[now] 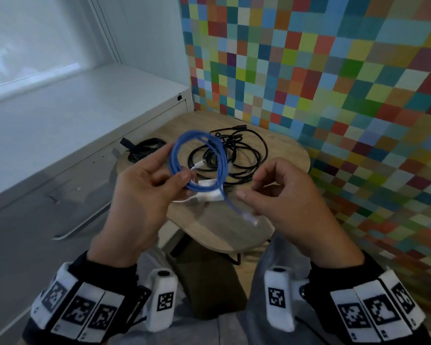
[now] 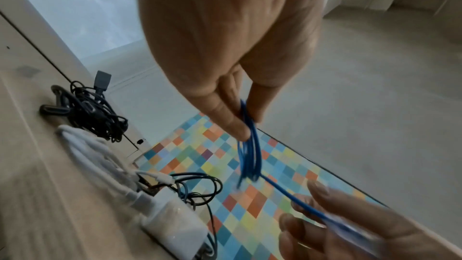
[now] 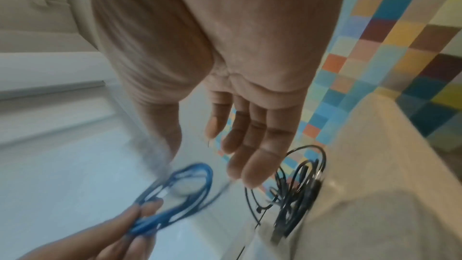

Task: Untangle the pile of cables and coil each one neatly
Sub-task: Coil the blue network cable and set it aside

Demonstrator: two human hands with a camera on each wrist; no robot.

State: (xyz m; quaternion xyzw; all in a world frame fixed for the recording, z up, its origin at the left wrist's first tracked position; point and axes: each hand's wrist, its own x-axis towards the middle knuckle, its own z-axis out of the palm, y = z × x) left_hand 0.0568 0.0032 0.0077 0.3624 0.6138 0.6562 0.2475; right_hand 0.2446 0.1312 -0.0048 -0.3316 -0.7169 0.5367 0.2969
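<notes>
My left hand (image 1: 182, 180) pinches a blue cable (image 1: 220, 168) wound into a loose round coil and holds it above the small wooden table (image 1: 222, 230). The left wrist view shows the left hand (image 2: 245, 126) with thumb and fingers closed on the blue strands (image 2: 250, 151). The coil's tail, ending in a clear plug (image 1: 251, 217), runs down to my right hand (image 1: 249, 188). It lies across that hand's loosely bent fingers (image 2: 287, 220), which do not close on it. Behind the coil a tangle of black cables (image 1: 241, 155) lies on the table.
A white charger with its cable (image 1: 209, 195) lies under the coil. A strapped black cable bundle (image 1: 142, 150) sits at the table's far left. A white cabinet (image 1: 72, 120) stands to the left, and a chequered wall (image 1: 334, 83) rises behind and to the right.
</notes>
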